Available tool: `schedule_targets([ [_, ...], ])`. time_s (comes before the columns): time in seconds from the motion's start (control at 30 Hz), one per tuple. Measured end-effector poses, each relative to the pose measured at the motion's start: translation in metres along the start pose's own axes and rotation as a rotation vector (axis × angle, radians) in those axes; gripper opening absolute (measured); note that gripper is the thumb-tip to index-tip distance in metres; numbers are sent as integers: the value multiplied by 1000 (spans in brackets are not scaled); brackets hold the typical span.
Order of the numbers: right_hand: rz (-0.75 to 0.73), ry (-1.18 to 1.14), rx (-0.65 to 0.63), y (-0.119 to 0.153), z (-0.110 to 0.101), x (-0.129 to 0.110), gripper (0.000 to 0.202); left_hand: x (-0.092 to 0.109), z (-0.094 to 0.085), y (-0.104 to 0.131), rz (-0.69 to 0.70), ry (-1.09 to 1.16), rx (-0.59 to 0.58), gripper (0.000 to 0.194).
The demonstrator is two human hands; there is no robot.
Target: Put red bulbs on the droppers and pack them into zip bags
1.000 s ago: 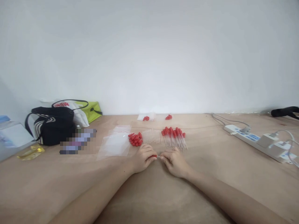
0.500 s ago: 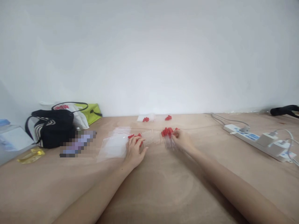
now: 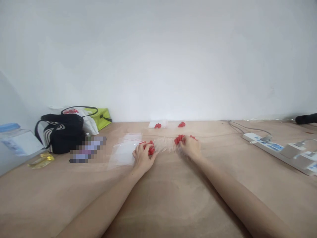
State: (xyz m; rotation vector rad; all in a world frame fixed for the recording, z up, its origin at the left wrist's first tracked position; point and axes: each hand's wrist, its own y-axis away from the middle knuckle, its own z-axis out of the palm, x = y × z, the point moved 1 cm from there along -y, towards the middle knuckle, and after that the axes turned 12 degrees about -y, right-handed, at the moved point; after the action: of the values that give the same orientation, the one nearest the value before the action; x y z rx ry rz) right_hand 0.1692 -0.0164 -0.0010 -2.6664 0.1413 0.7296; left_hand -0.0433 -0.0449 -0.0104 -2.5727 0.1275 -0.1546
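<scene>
My left hand (image 3: 144, 158) rests with bent fingers over a small heap of red caps (image 3: 151, 151), its thumb held apart. Some of that heap is hidden under the fingers. A row of thin, pale clear tubes (image 3: 163, 144) lies on the table between my hands. At the right end of the row, red caps (image 3: 179, 139) top several tubes. My right hand (image 3: 191, 147) is closed there, thumb and fingertips pinched at a red-capped tube; its lower part is hidden and blurred. Another bit of red shows just behind that hand.
Clear plastic bags (image 3: 125, 150) lie left of my left hand. Two small red clusters (image 3: 158, 126) (image 3: 181, 124) sit near the wall. On the left are a black bag (image 3: 63, 132), a green bag (image 3: 102, 119) and a blurred-out phone-like item (image 3: 88, 149). A power strip (image 3: 274, 147) stands right.
The view has shifted slightly, so everything sits a little further right. My right hand has closed in over the red-capped tubes. The left hand's fingers have drawn in a little over the caps.
</scene>
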Motion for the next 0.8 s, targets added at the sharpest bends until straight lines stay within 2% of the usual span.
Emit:
schedule_targets([
  [0.13, -101, 54, -64, 8, 10, -17, 27, 0, -1, 0, 1, -39, -6, 24],
  [0.33, 22, 136, -158, 4, 21, -32, 26, -3, -2, -3, 21, -87, 25, 18],
  [0.57, 67, 168, -215, -2, 24, -39, 25, -5, -1, -7, -1, -79, 39, 10],
  [0.7, 58, 182, -231, 1, 24, -44, 26, -2, -5, -6, -10, -14, 112, 9],
  [0.8, 41, 181, -237, 6, 20, -45, 25, 3, -10, -1, 60, 140, 163, 8],
])
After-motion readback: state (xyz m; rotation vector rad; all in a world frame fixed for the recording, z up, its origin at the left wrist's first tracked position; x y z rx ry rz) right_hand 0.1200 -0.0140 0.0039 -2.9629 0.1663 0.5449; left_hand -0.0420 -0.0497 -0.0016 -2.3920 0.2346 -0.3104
